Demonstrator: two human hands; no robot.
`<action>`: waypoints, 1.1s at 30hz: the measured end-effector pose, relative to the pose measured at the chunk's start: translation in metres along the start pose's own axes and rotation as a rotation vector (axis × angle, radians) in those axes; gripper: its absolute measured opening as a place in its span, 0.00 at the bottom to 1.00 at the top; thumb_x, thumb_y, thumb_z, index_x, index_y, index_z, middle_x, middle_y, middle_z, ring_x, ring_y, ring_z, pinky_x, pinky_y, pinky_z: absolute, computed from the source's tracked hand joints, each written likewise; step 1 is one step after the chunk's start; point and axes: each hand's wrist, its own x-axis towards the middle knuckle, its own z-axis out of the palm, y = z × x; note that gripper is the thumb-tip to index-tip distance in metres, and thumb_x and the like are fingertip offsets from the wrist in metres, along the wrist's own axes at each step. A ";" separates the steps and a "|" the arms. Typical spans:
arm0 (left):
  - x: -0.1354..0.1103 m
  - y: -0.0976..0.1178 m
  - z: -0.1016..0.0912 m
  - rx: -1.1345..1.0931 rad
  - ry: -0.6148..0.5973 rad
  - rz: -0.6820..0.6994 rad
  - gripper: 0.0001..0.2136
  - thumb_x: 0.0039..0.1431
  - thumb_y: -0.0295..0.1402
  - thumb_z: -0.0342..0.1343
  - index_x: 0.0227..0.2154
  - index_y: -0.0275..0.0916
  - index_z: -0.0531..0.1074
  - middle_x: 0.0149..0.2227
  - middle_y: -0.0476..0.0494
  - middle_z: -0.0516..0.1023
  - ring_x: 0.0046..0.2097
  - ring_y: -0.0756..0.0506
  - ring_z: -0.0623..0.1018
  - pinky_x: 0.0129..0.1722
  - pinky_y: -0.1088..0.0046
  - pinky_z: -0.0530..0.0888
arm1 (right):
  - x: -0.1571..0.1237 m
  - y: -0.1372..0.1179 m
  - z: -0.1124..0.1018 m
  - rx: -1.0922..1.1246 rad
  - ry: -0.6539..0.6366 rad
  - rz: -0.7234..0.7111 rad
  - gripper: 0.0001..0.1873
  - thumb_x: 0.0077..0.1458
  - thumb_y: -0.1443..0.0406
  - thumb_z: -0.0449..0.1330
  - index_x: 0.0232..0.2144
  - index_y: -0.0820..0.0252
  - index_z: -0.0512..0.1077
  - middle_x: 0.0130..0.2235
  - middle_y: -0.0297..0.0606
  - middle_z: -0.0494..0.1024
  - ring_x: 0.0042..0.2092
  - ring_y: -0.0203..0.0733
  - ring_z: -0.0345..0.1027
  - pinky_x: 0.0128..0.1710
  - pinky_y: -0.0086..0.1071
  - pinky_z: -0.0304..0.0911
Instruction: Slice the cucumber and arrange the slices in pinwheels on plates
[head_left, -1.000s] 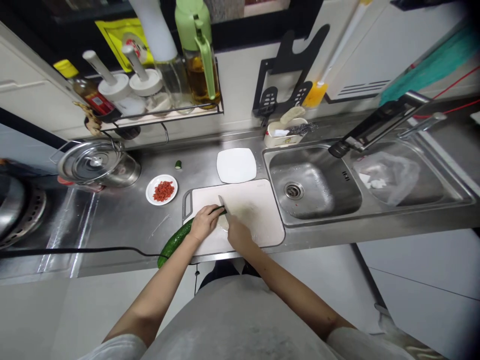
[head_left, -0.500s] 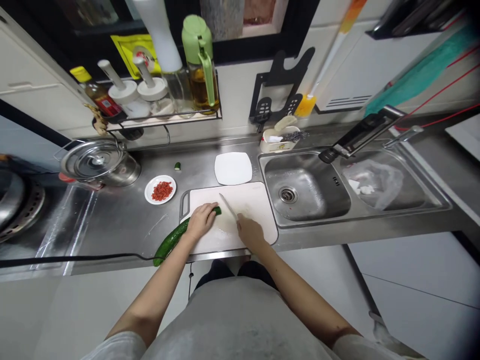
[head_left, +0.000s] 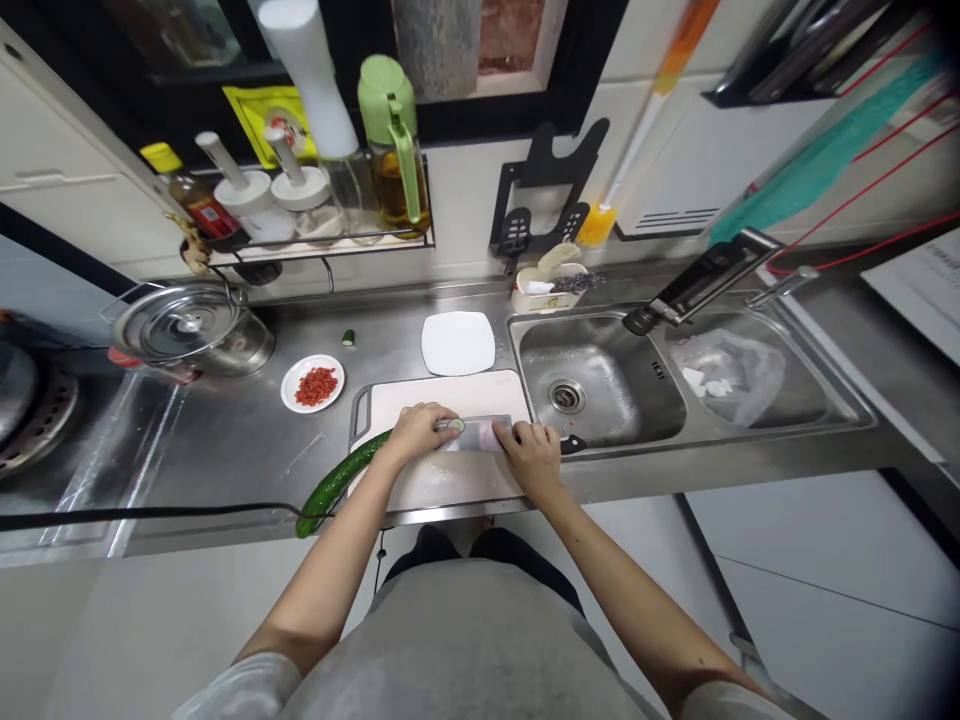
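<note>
On the cutting board (head_left: 450, 480), the left hand (head_left: 420, 432) grips the cucumber (head_left: 337, 480), mostly uncut and overhanging the board's left edge, while the right hand (head_left: 532, 460) is closed on the knife (head_left: 480, 435), its blade lying flat at the cut end.

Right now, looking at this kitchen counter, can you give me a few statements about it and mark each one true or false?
1. The left hand rests on a cucumber on the cutting board. True.
2. The right hand holds a knife with its blade lying flat. True.
3. The small round dish holds green peas. False: it holds chopped red bits.
4. The square white plate sits in the sink. False: it sits on the counter behind the board.
5. The pot has its lid on. True.
</note>
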 end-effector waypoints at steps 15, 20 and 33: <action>0.041 -0.027 0.020 0.057 0.138 -0.271 0.06 0.55 0.31 0.54 0.33 0.43 0.76 0.32 0.49 0.79 0.35 0.47 0.75 0.36 0.72 0.67 | -0.017 0.014 0.001 0.111 -0.271 0.055 0.18 0.59 0.67 0.51 0.50 0.49 0.71 0.36 0.41 0.70 0.39 0.43 0.54 0.44 0.38 0.45; 0.058 -0.033 0.024 0.194 0.145 -0.264 0.08 0.54 0.28 0.53 0.35 0.44 0.74 0.33 0.47 0.79 0.38 0.44 0.76 0.42 0.68 0.67 | -0.022 0.024 -0.002 0.119 -0.341 0.125 0.19 0.59 0.65 0.52 0.52 0.49 0.71 0.38 0.42 0.70 0.40 0.45 0.55 0.44 0.38 0.44; 0.007 -0.057 0.017 0.053 0.400 -0.153 0.09 0.60 0.35 0.52 0.39 0.43 0.76 0.42 0.43 0.76 0.44 0.44 0.74 0.45 0.66 0.71 | -0.011 0.004 0.007 0.490 -0.365 0.330 0.17 0.64 0.65 0.45 0.47 0.61 0.70 0.39 0.42 0.74 0.41 0.41 0.66 0.39 0.30 0.54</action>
